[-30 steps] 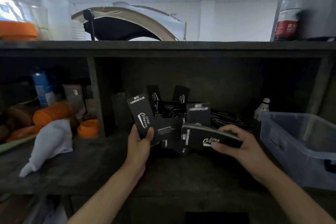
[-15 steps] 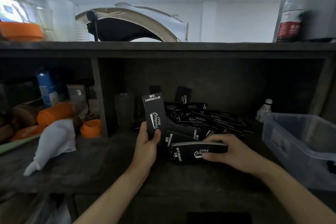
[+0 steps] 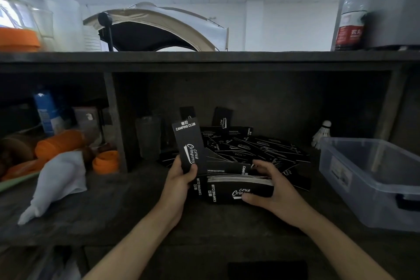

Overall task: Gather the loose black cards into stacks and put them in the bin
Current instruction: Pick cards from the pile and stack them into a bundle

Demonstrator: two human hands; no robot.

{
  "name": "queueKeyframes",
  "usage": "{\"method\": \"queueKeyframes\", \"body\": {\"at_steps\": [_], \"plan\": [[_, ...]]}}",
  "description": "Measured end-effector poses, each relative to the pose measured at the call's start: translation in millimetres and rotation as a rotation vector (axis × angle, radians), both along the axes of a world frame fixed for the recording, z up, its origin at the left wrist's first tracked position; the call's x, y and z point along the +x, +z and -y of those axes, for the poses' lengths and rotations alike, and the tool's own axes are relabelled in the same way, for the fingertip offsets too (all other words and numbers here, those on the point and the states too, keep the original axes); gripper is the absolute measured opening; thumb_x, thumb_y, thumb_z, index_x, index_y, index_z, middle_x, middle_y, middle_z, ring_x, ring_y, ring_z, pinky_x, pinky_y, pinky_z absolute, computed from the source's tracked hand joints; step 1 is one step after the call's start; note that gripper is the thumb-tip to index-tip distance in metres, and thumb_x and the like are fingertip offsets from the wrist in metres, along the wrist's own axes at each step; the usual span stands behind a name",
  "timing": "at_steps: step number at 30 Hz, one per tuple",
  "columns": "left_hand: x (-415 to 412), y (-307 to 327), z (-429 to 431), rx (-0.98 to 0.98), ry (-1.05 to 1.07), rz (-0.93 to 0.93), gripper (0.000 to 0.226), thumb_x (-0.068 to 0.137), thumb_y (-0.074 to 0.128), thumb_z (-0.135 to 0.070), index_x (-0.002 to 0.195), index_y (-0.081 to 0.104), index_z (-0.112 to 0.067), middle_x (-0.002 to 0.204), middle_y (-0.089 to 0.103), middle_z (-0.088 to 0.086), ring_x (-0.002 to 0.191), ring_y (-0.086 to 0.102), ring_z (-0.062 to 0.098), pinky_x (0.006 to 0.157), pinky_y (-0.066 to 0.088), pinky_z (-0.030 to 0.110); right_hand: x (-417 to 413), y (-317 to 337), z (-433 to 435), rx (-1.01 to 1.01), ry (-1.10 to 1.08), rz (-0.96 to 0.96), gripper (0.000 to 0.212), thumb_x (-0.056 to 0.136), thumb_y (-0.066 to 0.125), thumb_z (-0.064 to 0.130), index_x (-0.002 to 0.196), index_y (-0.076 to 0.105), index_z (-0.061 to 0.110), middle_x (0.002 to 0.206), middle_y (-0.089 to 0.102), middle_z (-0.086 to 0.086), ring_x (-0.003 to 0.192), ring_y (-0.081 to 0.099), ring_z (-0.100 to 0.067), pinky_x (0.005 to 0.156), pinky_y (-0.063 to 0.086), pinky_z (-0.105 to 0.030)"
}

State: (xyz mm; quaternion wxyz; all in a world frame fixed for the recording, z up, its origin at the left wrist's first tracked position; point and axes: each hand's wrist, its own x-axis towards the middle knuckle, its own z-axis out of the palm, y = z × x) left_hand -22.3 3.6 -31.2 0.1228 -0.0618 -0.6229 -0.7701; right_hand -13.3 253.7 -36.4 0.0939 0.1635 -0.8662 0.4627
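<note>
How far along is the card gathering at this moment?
Early. One stack is built, gripped by the right hand on the shelf; the left hand holds a single card upright beside it. Many loose cards remain spread behind. The clear bin at right appears to hold no cards yet.

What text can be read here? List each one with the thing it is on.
"CAMPING CLUB": upright card in left hand.
"CAMPING CLUB": stack in right hand.
"DRINK&COFFEE": loose card behind the stack.
Bottle's red label: blurred.
Blue carton: too small.
</note>
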Motion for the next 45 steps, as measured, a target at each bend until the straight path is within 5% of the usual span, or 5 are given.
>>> {"method": "queueKeyframes", "body": {"at_steps": [14, 18, 22, 29, 45], "plan": [[3, 16, -10, -0.129, 0.034, 0.026, 0.051, 0.083, 0.064, -0.057, 0.125, 0.058, -0.029, 0.121, 0.069, -0.008, 0.12, 0.062, 0.014, 0.109, 0.044, 0.038, 6, 4, -2, -0.213, 0.117, 0.079, 0.04, 0.078, 0.087, 0.013, 0.113, 0.072, 0.023, 0.11, 0.076, 0.005, 0.104, 0.072, -0.01, 0.092, 0.058, -0.029], [9, 61, -6, -0.366, 0.34, -0.505, 0.042, 0.093, 0.061, -0.044, 0.132, 0.052, -0.031, 0.128, 0.058, -0.014, 0.116, 0.057, -0.003, 0.098, 0.047, 0.018, 3, 3, -3, -0.163, 0.097, 0.082, 0.043, 0.077, 0.088, 0.02, 0.114, 0.067, 0.029, 0.112, 0.073, 0.008, 0.105, 0.07, -0.006, 0.091, 0.057, -0.027], [-4, 62, -11, -0.887, 0.36, -0.42, 0.039, 0.09, 0.055, -0.066, 0.087, 0.066, -0.029, 0.083, 0.068, -0.012, 0.078, 0.065, 0.0, 0.073, 0.053, 0.028, 1, 0, -4, -0.102, 0.057, 0.085, 0.056, 0.074, 0.09, 0.025, 0.118, 0.056, 0.033, 0.119, 0.065, 0.009, 0.105, 0.066, -0.001, 0.092, 0.056, -0.022], [-17, 14, -10, -0.192, 0.224, 0.241, 0.019, 0.096, 0.057, -0.035, 0.106, 0.066, -0.022, 0.106, 0.072, 0.004, 0.1, 0.067, 0.021, 0.097, 0.052, 0.044, 1, 1, -5, -0.12, 0.048, 0.157, 0.088, 0.069, 0.094, 0.021, 0.137, 0.042, 0.042, 0.125, 0.06, 0.012, 0.108, 0.062, 0.004, 0.085, 0.048, -0.005], [4, 8, -40, -0.817, 0.162, -0.236, 0.013, 0.1, 0.058, -0.03, 0.109, 0.066, -0.03, 0.109, 0.062, -0.016, 0.104, 0.057, 0.0, 0.088, 0.046, 0.017, 3, 1, -11, -0.065, 0.056, 0.155, 0.101, 0.077, 0.088, 0.029, 0.153, 0.023, 0.035, 0.126, 0.053, 0.027, 0.11, 0.056, 0.017, 0.089, 0.042, -0.001]]}}
